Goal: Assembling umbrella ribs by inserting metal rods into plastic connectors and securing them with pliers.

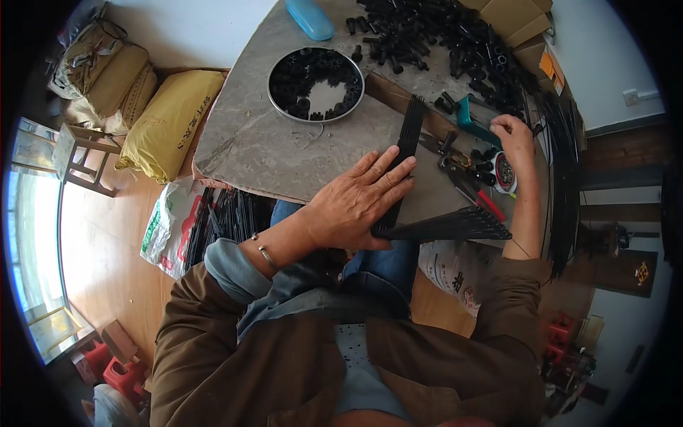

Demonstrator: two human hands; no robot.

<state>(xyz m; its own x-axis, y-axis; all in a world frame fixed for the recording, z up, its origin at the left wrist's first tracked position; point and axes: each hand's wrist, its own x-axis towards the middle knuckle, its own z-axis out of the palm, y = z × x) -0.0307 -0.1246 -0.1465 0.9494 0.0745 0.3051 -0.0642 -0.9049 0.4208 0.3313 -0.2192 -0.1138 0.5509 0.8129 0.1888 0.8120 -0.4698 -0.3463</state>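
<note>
My left hand (359, 196) lies with its fingers stretched out flat over a row of thin black ribs (413, 121), much like umbrella ribs, at the table's near edge. From under this hand a second set of black ribs (455, 226) fans out to the right. Over the rim of a small teal box (471, 122), my right hand (516, 139) has thumb and fingers pinched together. Whatever is between those fingertips is too small to make out. Beside the right wrist stands a small round tub (504, 173) of tiny metal parts. Red-handled pliers (478, 199) lie between the hands.
A round metal tray (316, 121) holds black ringed parts. Many black plastic pieces (420, 35) are heaped at the back near a light blue case (310, 18). Long black rods (564, 178) hang over the right edge. A yellow sack (174, 121) stands on the left.
</note>
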